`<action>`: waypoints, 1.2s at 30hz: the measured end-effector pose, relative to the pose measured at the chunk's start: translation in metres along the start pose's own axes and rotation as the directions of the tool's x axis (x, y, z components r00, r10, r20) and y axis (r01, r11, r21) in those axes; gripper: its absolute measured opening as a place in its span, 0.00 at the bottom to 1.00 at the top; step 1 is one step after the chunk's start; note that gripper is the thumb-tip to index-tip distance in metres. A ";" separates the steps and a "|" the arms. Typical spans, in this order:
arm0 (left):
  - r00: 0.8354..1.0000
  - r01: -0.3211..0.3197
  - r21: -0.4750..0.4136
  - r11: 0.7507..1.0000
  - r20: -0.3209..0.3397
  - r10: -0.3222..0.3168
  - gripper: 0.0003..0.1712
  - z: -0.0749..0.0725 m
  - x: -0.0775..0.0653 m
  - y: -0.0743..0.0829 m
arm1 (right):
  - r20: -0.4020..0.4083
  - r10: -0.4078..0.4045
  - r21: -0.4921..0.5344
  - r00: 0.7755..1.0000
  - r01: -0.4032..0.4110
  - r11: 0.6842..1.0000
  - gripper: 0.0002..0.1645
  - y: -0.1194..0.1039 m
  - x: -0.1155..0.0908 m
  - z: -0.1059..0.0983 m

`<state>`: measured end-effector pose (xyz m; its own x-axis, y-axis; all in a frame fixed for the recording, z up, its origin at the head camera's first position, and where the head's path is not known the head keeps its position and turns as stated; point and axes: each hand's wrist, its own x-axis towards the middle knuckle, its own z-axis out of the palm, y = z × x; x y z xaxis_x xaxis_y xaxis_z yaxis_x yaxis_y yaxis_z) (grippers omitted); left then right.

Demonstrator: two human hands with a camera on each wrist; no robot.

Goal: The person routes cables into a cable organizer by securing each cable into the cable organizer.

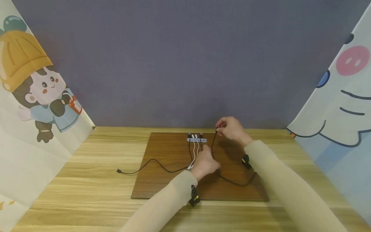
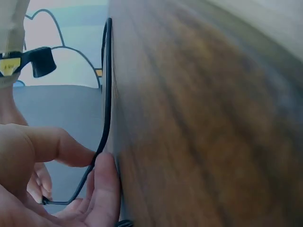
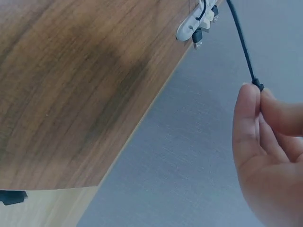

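My right hand pinches the end of a black cable between thumb and forefinger, off the board's far edge; its connector is mostly hidden in the fingertips. Lower along the same cable, my left hand holds it between thumb and fingers, close over the brown board. From there the cable loops toward the right across the board. Just left of the right hand, a pale cable holder strip sits at the board's far edge. White cables and black ones run through it, plugs pointing away.
Another black cable trails left off the board, its USB plug on the light wood table. A white connector lies beside the left wrist. Behind the table stands a grey panel, with printed curtains on both sides.
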<state>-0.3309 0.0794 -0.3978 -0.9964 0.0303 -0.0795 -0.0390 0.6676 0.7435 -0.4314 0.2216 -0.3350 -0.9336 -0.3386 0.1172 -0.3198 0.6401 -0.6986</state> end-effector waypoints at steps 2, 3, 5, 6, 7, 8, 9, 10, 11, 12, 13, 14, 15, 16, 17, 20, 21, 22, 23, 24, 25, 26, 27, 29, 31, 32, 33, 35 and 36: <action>1.000 0.000 0.020 1.000 -0.003 0.001 0.42 0.001 0.000 0.001 | -0.012 0.004 -0.019 1.000 -0.004 1.000 0.09 -0.001 0.003 0.001; 1.000 -0.003 0.026 1.000 0.003 0.003 0.42 0.000 0.000 0.002 | -0.016 0.006 -0.026 1.000 -0.006 1.000 0.09 -0.001 0.004 0.002; 1.000 -0.011 0.048 0.999 0.019 0.010 0.44 0.000 -0.001 0.003 | -0.026 0.008 -0.031 1.000 -0.009 0.999 0.09 0.000 0.007 0.005; 1.000 -0.014 0.058 0.998 0.027 0.012 0.46 0.000 -0.001 0.004 | -0.031 0.008 -0.033 0.999 -0.009 0.999 0.09 0.001 0.008 0.006; 0.999 -0.016 0.067 0.998 0.034 0.014 0.49 0.001 -0.001 0.005 | -0.035 0.014 -0.030 0.999 -0.015 0.999 0.09 0.001 0.009 0.007; 0.999 -0.015 0.077 0.997 0.038 0.012 0.50 0.001 -0.002 0.005 | -0.037 0.011 -0.031 0.999 -0.013 0.999 0.09 0.002 0.010 0.008; 0.999 -0.015 0.083 0.996 0.038 0.012 0.52 0.002 -0.002 0.006 | -0.038 0.011 -0.034 0.999 -0.012 0.999 0.09 0.002 0.011 0.010; 0.999 -0.010 0.094 0.995 0.038 0.007 0.54 0.002 -0.003 0.006 | -0.034 0.010 -0.039 0.999 -0.012 0.999 0.09 0.002 0.013 0.011; 0.999 -0.007 0.107 0.994 0.036 0.003 0.54 0.003 -0.003 0.007 | -0.031 0.011 -0.043 0.999 -0.012 0.999 0.10 0.002 0.014 0.012; 0.999 -0.006 0.121 0.993 0.035 0.002 0.53 0.003 -0.004 0.007 | -0.027 0.011 -0.050 1.000 -0.012 0.999 0.10 0.002 0.015 0.014; 0.999 -0.013 0.141 0.990 0.032 0.008 0.51 0.003 -0.005 0.007 | -0.024 0.010 -0.057 1.000 -0.012 0.998 0.11 0.003 0.016 0.015; 0.999 -0.023 0.162 0.987 0.031 0.019 0.47 0.003 -0.006 0.007 | -0.020 0.005 -0.071 1.000 -0.007 0.997 0.11 0.003 0.018 0.017; 0.999 -0.035 0.183 0.982 0.029 0.030 0.42 0.003 -0.006 0.008 | -0.018 0.003 -0.085 1.000 -0.005 0.996 0.11 0.004 0.019 0.019; 0.999 -0.049 0.206 0.977 0.028 0.044 0.38 0.003 -0.007 0.008 | -0.017 0.001 -0.097 1.000 -0.003 0.995 0.12 0.004 0.020 0.021; 0.998 -0.065 0.229 0.971 0.026 0.060 0.33 0.002 -0.007 0.008 | -0.018 0.000 -0.106 1.000 -0.002 0.994 0.11 0.004 0.022 0.022; 0.995 -0.104 0.278 0.955 0.021 0.102 0.21 0.002 -0.008 0.009 | -0.021 -0.011 -0.131 1.000 0.008 0.991 0.11 0.005 0.025 0.028; 0.993 -0.113 0.289 0.951 0.018 0.113 0.18 0.001 -0.008 0.010 | -0.022 -0.016 -0.137 1.000 0.013 0.990 0.11 0.005 0.026 0.030; 0.992 -0.122 0.295 0.948 0.019 0.122 0.14 0.001 -0.009 0.010 | -0.020 -0.023 -0.143 1.000 0.019 0.990 0.11 0.006 0.027 0.032; 0.992 -0.128 0.300 0.945 0.020 0.128 0.11 0.001 -0.009 0.010 | -0.018 -0.030 -0.148 0.999 0.027 0.989 0.11 0.006 0.027 0.034; 0.991 -0.133 0.304 0.943 0.022 0.132 0.09 0.001 -0.009 0.010 | -0.018 -0.035 -0.153 0.999 0.032 0.988 0.11 0.006 0.028 0.036; 0.990 -0.136 0.313 0.940 0.022 0.136 0.07 0.001 -0.009 0.010 | -0.015 -0.039 -0.157 0.999 0.036 0.987 0.10 0.006 0.029 0.038; 0.990 -0.142 0.324 0.935 0.025 0.141 0.06 0.001 -0.009 0.010 | -0.012 -0.040 -0.159 0.999 0.038 0.987 0.10 0.006 0.029 0.040; 0.989 -0.148 0.340 0.929 0.029 0.146 0.06 0.001 -0.009 0.010 | -0.007 -0.039 -0.155 0.999 0.037 0.987 0.10 0.007 0.030 0.041; 0.985 -0.168 0.379 0.910 0.040 0.165 0.06 0.000 -0.008 0.010 | -0.002 -0.034 -0.150 0.999 0.034 0.988 0.11 0.007 0.031 0.044; 0.981 -0.190 0.425 0.885 0.056 0.184 0.05 -0.001 -0.006 0.010 | 0.005 -0.034 -0.153 0.999 0.035 0.988 0.11 0.007 0.033 0.046; 0.979 -0.202 0.448 0.871 0.061 0.196 0.05 -0.002 -0.005 0.010 | 0.008 -0.037 -0.156 0.999 0.038 0.987 0.11 0.007 0.033 0.047; 0.977 -0.211 0.464 0.860 0.065 0.204 0.05 -0.003 -0.004 0.011 | 0.012 -0.040 -0.161 0.999 0.042 0.986 0.12 0.008 0.034 0.048; 0.976 -0.216 0.479 0.851 0.076 0.205 0.05 -0.005 -0.003 0.011 | 0.020 -0.043 -0.172 0.999 0.046 0.984 0.12 0.008 0.035 0.051; 0.977 -0.212 0.482 0.850 0.079 0.199 0.05 -0.005 -0.003 0.012 | 0.027 -0.040 -0.176 0.999 0.044 0.983 0.12 0.008 0.036 0.052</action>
<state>-0.3292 0.0832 -0.3854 -0.9750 0.2214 0.0174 0.2147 0.9197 0.3288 -0.4593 0.1789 -0.3735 -0.9154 -0.3824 0.1255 -0.3838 0.7358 -0.5580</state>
